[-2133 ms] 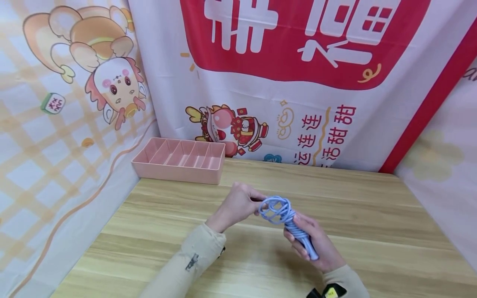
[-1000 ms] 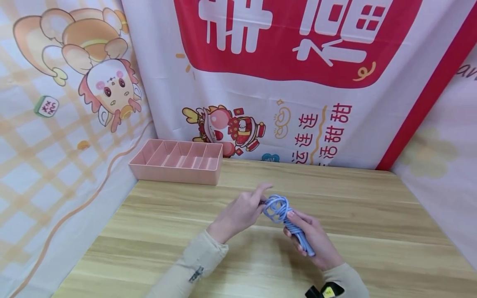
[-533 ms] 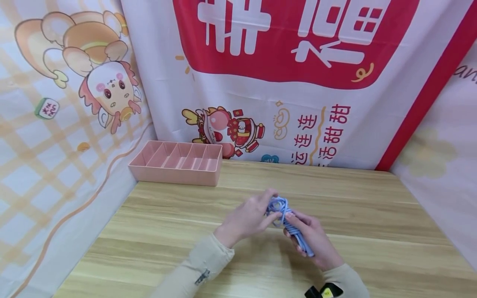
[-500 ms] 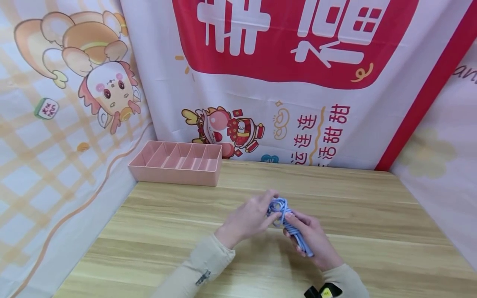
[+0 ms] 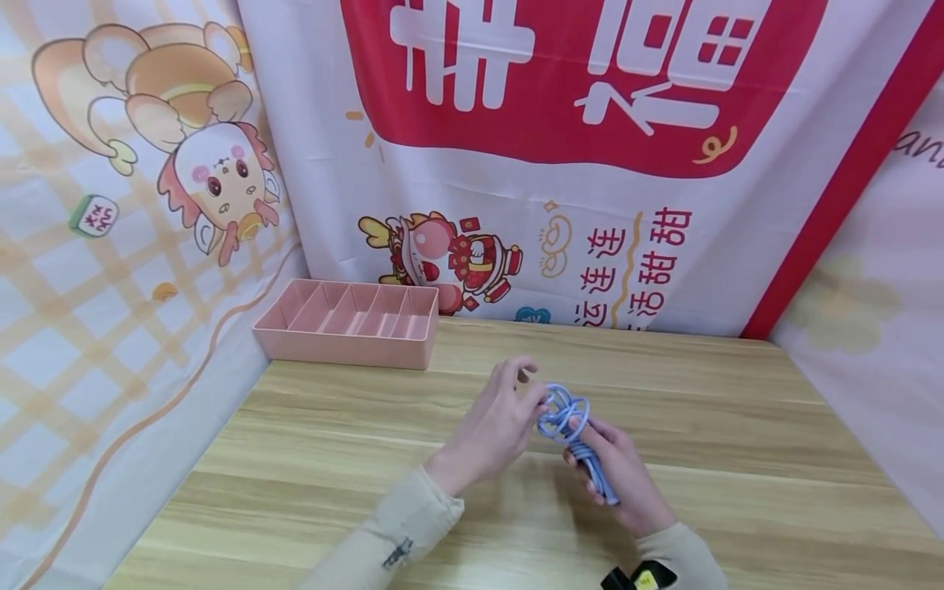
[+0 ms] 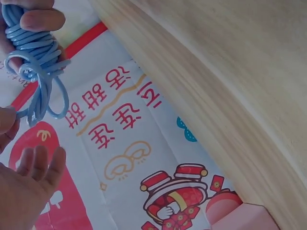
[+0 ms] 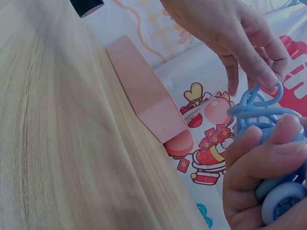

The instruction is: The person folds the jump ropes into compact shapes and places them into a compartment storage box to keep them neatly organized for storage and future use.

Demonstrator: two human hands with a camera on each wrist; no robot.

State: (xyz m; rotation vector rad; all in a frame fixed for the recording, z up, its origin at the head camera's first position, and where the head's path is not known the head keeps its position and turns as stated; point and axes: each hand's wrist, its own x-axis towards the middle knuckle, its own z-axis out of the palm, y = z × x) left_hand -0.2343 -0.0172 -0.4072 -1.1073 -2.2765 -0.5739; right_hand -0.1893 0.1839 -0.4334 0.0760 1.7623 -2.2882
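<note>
Centrally, above the wooden table, right hand curled round a bundled light-blue cable, thumb on its wraps; left hand pinching a loop at the bundle's far end, other fingers loosely spread; pink divided tray far left by the backdrop

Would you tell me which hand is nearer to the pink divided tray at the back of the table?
Left. The left hand is closer to the pink tray, though apart from it; the right hand grips the blue cord bundle farther away.
</note>
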